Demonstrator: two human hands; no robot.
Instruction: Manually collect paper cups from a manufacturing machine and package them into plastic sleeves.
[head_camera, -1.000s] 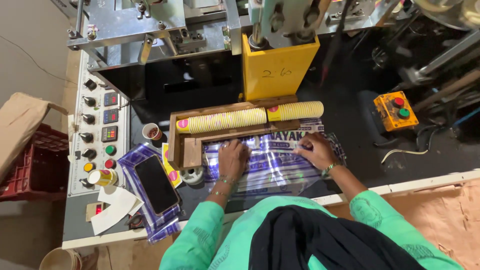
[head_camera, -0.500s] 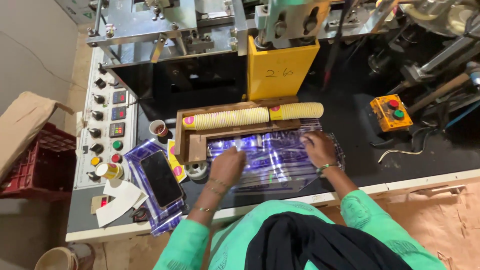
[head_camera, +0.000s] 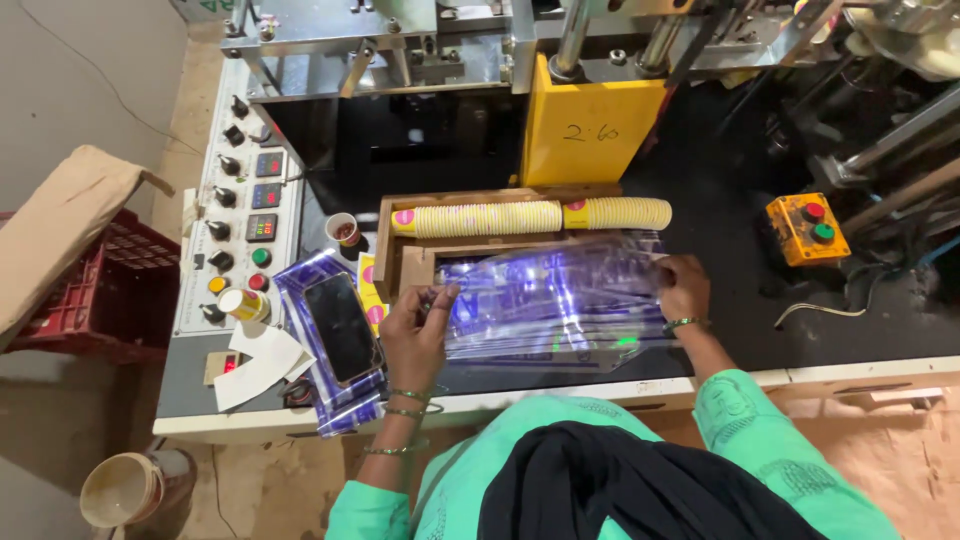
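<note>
A clear plastic sleeve (head_camera: 555, 300) with blue print lies stretched across the dark bench top, just in front of a wooden tray (head_camera: 400, 262). The left hand (head_camera: 415, 335) pinches the sleeve's left end between fingers and thumb; the right hand (head_camera: 683, 288) grips its right end, fingers curled over the edge. More of the same printed film seems to lie flat beneath it, though how many sheets cannot be told.

Just behind the sleeve, in the tray, lies a long row of nested yellow paper cups (head_camera: 530, 217) on its side. Behind that stands a yellow machine block (head_camera: 588, 135) under metal framework. Left of the left hand a phone (head_camera: 340, 327) rests on another pile of blue film, beside a small cup (head_camera: 343, 229) and a control panel (head_camera: 240, 215) with knobs and buttons. Right of the right hand, well apart, sits an orange button box (head_camera: 808, 228). A red crate (head_camera: 95, 290) stands at far left.
</note>
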